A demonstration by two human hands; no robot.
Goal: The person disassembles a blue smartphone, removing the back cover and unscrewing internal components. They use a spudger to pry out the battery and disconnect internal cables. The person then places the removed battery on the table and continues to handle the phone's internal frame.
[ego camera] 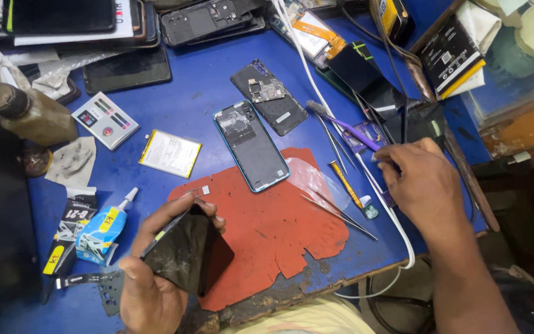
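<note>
**Screen panel in one hand, tool rack under the other**

The left hand [149,278] grips a dark phone screen panel [186,250] by its edges, fingers wrapped close around it, tilted up off the red mat [279,229] so its glue-smeared face turns toward the person. A short flex tab [200,192] sticks up from its top edge. The right hand [421,179] reaches over to the tools at the right side of the tabletop [174,111], fingertips pinched narrow at a purple-handled tool [356,133]; whether they already hold it I cannot tell.

A teal phone frame [251,145] lies open-backed across the mat's upper edge, within easy reach. Tweezers [335,213] and a yellow-handled screwdriver [345,184] lie just right of it. A glue tube [103,229] sits left of the mat.

Open room is scarce: only the middle of the mat is free. The mat's near edge is ragged and close to the tabletop's worn front lip, and a white cable [397,235] loops over that lip beside the right forearm.
</note>
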